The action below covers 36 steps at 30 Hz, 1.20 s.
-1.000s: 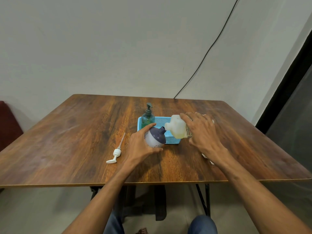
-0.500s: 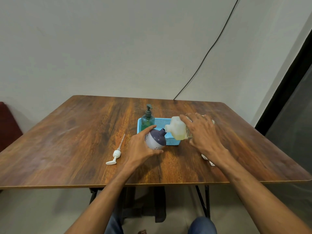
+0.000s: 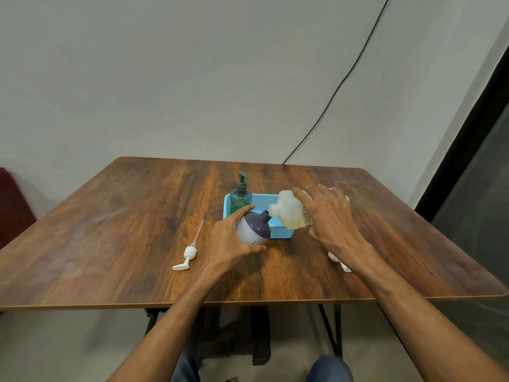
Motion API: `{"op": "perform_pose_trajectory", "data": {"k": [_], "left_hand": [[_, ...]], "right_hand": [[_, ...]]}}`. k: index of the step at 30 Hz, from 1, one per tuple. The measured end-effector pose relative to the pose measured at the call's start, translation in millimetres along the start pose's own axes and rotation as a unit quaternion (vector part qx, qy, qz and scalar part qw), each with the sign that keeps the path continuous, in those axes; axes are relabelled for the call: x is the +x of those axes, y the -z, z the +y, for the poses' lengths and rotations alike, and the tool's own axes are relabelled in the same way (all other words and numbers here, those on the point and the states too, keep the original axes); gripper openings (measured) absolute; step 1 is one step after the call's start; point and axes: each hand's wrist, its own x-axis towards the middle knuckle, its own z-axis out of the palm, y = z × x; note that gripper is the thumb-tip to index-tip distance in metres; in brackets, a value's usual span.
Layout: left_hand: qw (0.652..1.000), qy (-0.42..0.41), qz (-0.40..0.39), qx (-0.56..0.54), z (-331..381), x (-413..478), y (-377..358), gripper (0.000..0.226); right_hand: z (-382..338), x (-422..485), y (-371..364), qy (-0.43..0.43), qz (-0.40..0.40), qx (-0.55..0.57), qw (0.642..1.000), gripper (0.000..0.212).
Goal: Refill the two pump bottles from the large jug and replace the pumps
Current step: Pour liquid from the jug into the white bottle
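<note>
A: Now, which step in hand?

B: Filling the first of the two, seemingly. Left hand [image 3: 228, 244] wrapped round the round bottle [image 3: 253, 228], tilted toward two o'clock just in front of the basket [image 3: 276, 231]; lifted or resting on the table [image 3: 110, 230], cannot tell. Right hand [image 3: 327, 216] gripping the jug [image 3: 289, 213] from above, laid almost flat, with its mouth against the open neck of the bottle.

A: And the rest?

B: Green bottle [image 3: 241, 198] at eleven o'clock of the round one, seemingly inside the basket, pump on, not yet opened. White pump [image 3: 188, 253] lying on the table at eight o'clock. Something small and white [image 3: 341, 263] at four o'clock, under the right forearm, too hidden to name.

A: Needed next?

B: Probably to keep both mouths together, tip the jug slowly and watch the level; then to stand the jug upright and screw the white pump back on.
</note>
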Motion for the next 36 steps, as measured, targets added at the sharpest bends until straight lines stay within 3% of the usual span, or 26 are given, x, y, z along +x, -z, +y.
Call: {"op": "perform_pose_trajectory", "data": {"k": [11,18,22,27,36], "left_hand": [[1.000,0.029,-0.005,0.006,0.2,2.5,-4.6,0.093],[1.000,0.000,0.002,0.014,4.1,-2.2,-1.3,0.096],[1.000,0.026,-0.001,-0.014,3.5,-0.9,-4.2,0.108],[1.000,0.012,-0.003,-0.006,4.7,-2.6,-2.7,0.091],[1.000,0.003,-0.004,-0.003,7.4,-4.0,-2.2,0.095]], "right_hand": [[1.6,0.0,-1.5,0.001,0.000,-0.005,1.000,0.086],[2.0,0.8,-3.0,-0.001,0.002,-0.013,1.000,0.087],[2.6,0.5,-3.6,0.000,0.005,-0.016,1.000,0.088],[3.1,-0.3,-4.6,0.000,0.009,-0.015,1.000,0.087],[3.1,-0.8,-1.1,0.003,0.000,-0.013,1.000,0.085]]}}
